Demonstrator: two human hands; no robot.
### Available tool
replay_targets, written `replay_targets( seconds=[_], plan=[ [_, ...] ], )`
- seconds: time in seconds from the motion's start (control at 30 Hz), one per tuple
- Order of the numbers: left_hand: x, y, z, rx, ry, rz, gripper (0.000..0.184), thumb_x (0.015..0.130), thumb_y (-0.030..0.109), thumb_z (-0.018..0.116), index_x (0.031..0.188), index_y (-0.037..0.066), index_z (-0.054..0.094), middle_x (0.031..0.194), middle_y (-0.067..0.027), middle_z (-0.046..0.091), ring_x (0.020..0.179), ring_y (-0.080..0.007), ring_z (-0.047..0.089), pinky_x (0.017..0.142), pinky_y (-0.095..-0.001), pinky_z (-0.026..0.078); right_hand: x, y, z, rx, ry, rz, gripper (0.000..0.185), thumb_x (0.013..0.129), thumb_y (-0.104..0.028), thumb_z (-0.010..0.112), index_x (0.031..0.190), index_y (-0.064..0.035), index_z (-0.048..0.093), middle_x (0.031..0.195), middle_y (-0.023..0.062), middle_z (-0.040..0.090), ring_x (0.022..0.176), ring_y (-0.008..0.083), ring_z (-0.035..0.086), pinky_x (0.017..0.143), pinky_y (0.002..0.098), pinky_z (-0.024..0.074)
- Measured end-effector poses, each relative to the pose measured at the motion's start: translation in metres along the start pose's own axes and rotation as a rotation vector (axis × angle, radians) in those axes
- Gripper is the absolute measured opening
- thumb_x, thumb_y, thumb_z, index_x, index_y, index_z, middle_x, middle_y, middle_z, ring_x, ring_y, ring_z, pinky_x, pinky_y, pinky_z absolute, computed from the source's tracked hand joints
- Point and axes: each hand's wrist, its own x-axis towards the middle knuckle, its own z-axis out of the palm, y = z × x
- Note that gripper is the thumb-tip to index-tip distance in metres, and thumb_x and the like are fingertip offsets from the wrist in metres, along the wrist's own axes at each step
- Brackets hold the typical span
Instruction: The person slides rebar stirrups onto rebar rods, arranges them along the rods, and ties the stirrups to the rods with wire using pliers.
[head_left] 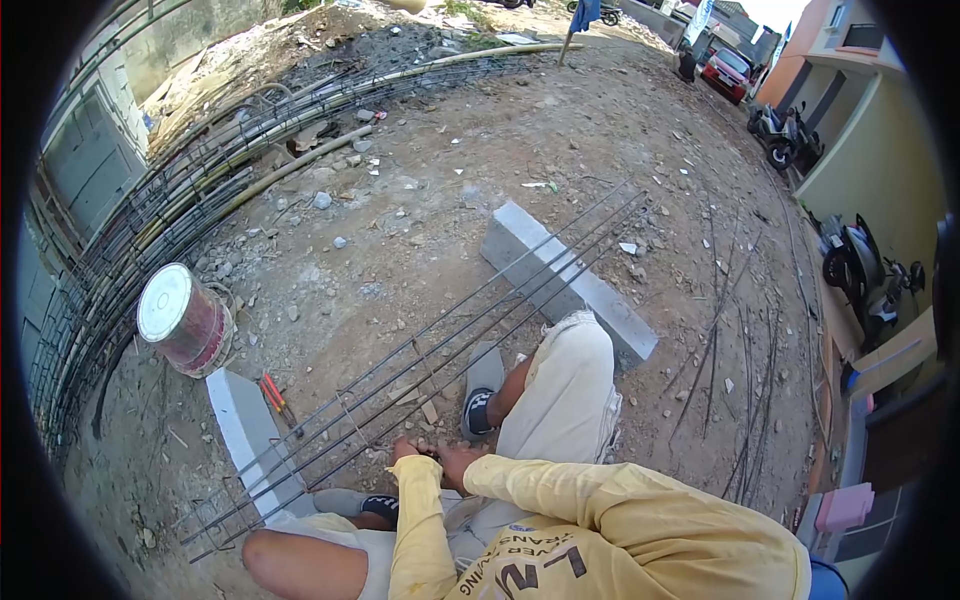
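Slender dark rods, roughly parallel, resting across two grey blocks

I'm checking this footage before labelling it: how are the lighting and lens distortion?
Head view: bright daylight, sky washed out at top right; wide-lens distortion, the pole bundle looking bowed and corners black; left hand and right hand too small for clear finger detail.

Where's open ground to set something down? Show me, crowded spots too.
Free, though stony: ground between bucket and far block, and between that block and the red car. Crowded: the left edge, with bamboo poles and steel bars, and under the spanning rods.
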Motion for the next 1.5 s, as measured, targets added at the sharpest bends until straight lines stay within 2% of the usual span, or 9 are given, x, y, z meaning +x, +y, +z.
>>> replay_targets(
  seconds=[0.13,0.27,0.3,0.43,0.57,0.63,0.77,0.97,1.5],
  plan=[
    [0.009,0.012,-0.015,0.200,-0.035,-0.102,0.038,0.084,0.042,0.058,0.072,0.006,0.051,0.053,-0.0085,0.048,0.043,-0.0263,0.048,0.044,-0.0405,0.043,0.034,0.021,0.028,0.061,-0.074,-0.099,0.039,0.080,-0.027,0.061,0.110,-0.0020,0.061,0.098,0.0241,0.067,0.088,0.0402,0.066,0.077,0.0493,0.0519],
    [-0.030,0.019,-0.011,0.095,-0.173,0.036,0.038,0.082,0.043,0.063,0.072,0.008,0.051,0.060,-0.0061,0.053,0.052,-0.0234,0.055,0.051,-0.0368,0.049,0.030,0.013,-0.006,0.543,-0.734,0.158,0.023,0.084,-0.029,0.063,0.088,-0.0068,0.062,0.055,0.0026,0.054,0.045,0.0161,0.052,0.042,0.0349,0.0419],
    [-0.048,0.023,-0.008,0.038,-0.159,0.015,0.037,0.082,0.042,0.064,0.072,0.009,0.050,0.060,-0.0053,0.051,0.054,-0.0226,0.055,0.052,-0.0366,0.049,0.022,0.016,-0.007,0.964,-0.939,0.218,0.017,0.085,-0.026,0.063,0.082,-0.0097,0.058,0.053,-0.0046,0.040,0.041,0.0059,0.036,0.039,0.0271,0.0309],
    [-0.020,0.022,-0.021,0.022,-0.359,0.099,0.040,0.084,0.048,0.065,0.069,0.016,0.045,0.054,-0.0020,0.047,0.050,-0.0244,0.053,0.055,-0.0414,0.048,0.033,0.019,-0.009,1.039,-1.090,0.231,0.020,0.085,-0.029,0.065,0.084,-0.0107,0.059,0.058,-0.0041,0.046,0.042,0.0078,0.040,0.039,0.0276,0.0346],
    [0.046,0.007,-0.044,0.039,-0.416,0.095,0.039,0.084,0.047,0.063,0.068,0.016,0.046,0.052,-0.0008,0.047,0.048,-0.0217,0.050,0.053,-0.0419,0.047,0.023,0.016,-0.007,0.817,-0.820,0.250,0.028,0.081,-0.035,0.070,0.084,-0.0098,0.057,0.069,0.0036,0.062,0.052,0.0138,0.059,0.049,0.0327,0.0520],
    [0.027,0.008,-0.033,-0.003,-0.258,0.031,0.038,0.084,0.047,0.064,0.069,0.016,0.046,0.053,-0.0005,0.048,0.048,-0.0212,0.049,0.052,-0.0415,0.046,0.047,0.026,0.020,0.558,-0.640,0.119,0.048,0.071,-0.048,0.072,0.090,-0.0050,0.064,0.076,0.0076,0.067,0.067,0.0207,0.065,0.062,0.0381,0.0531],
    [0.012,0.008,-0.024,-0.035,-0.108,-0.020,0.036,0.084,0.045,0.064,0.070,0.016,0.047,0.055,0.0001,0.049,0.049,-0.0201,0.049,0.052,-0.0406,0.046,0.054,0.025,0.022,0.203,-0.346,-0.097,0.051,0.069,-0.045,0.074,0.089,0.0008,0.070,0.082,0.0130,0.070,0.073,0.0247,0.068,0.066,0.0403,0.0546],
    [0.002,0.012,-0.018,-0.116,0.018,-0.088,0.033,0.084,0.043,0.065,0.072,0.016,0.049,0.059,0.0010,0.051,0.051,-0.0184,0.049,0.050,-0.0393,0.046,0.057,0.024,0.029,0.317,-0.152,-0.060,0.046,0.066,-0.048,0.068,0.089,-0.0071,0.071,0.084,0.0156,0.069,0.082,0.0317,0.067,0.074,0.0431,0.0504],
    [0.013,0.012,-0.036,-0.043,-0.015,0.050,0.029,0.083,0.040,0.066,0.079,0.016,0.051,0.067,0.0007,0.053,0.055,-0.0169,0.051,0.049,-0.0357,0.046,0.055,0.003,0.019,0.444,-0.083,0.078,0.051,0.077,-0.047,0.059,0.091,0.0019,0.069,0.092,0.0236,0.068,0.086,0.0349,0.067,0.078,0.0426,0.0507]
  ],
)
